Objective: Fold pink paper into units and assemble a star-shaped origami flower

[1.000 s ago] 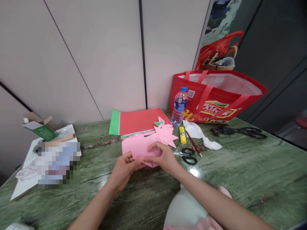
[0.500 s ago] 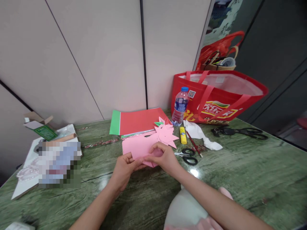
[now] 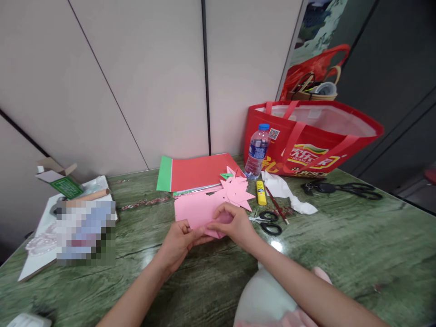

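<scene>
A piece of folded pink paper [image 3: 215,233] is pinched between my two hands. My left hand [image 3: 177,241] grips its left side, thumb on top and fingers beneath. At its right, my right hand [image 3: 236,225] is closed on it with thumb and curled forefinger. Just behind lies a pink sheet [image 3: 194,210], similar in colour, so the border between the two is hard to make out. Pointed pink paper cutouts [image 3: 235,193] rest at that sheet's right end, with a small green piece among them. Red and green sheets [image 3: 204,172] are stacked farther back.
Right of my hands are black-handled scissors [image 3: 269,223], a yellow glue stick [image 3: 261,193], a dark red pencil [image 3: 276,205] and white tissue [image 3: 289,193]. A water bottle [image 3: 257,154] stands before a red bag [image 3: 306,141]. Larger black scissors [image 3: 344,188] lie far right; a green box [image 3: 66,186] is left.
The whole view has shifted very slightly. Both hands keep their pinch on the pink paper, with hardly any finger movement visible.
</scene>
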Available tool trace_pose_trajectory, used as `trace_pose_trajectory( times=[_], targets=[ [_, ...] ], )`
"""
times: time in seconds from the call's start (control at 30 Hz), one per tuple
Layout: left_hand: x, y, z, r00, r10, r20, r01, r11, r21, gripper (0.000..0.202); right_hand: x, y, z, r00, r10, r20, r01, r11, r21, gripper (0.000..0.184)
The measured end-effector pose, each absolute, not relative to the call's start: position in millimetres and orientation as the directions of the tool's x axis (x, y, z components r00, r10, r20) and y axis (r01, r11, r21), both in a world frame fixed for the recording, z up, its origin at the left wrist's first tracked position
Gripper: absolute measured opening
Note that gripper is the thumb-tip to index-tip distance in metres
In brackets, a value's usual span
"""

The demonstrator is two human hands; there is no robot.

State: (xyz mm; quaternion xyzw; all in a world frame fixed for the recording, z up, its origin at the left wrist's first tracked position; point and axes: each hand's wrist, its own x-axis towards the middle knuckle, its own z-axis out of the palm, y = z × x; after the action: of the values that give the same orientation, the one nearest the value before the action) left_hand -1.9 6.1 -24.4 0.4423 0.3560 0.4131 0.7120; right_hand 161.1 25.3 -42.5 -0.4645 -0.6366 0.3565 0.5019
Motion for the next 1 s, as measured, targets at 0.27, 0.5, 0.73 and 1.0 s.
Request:
trace_pose_trajectory(
  times=[0.27,0.5,0.73,1.0],
  targets=[
    [-3.7,5.6,-21.5,0.450,0.883,-0.134,-0.290,0.287,0.913,0.015,163.0,24.5,-38.5,-0.079,0.949,0.305,0.226,0.315,-0.922,0.022],
    [-3.3,5.4,-21.8,0.441,0.890,-0.119,-0.278,0.261,0.924,0.014,164.6,25.2,-37.8,-0.081,0.944,0.319,0.249,0.329,-0.911,0.021],
    [-1.3,4.5,-20.0,0.444,0.889,-0.114,-0.279,0.258,0.925,0.018,164.6,23.9,-36.4,-0.057,0.942,0.330,0.263,0.333,-0.906,0.022],
    [-1.9,3.3,-17.3,0.455,0.881,-0.132,-0.257,0.272,0.928,0.020,165.9,25.0,-38.7,-0.103,0.923,0.371,0.269,0.384,-0.883,0.021]
  ],
)
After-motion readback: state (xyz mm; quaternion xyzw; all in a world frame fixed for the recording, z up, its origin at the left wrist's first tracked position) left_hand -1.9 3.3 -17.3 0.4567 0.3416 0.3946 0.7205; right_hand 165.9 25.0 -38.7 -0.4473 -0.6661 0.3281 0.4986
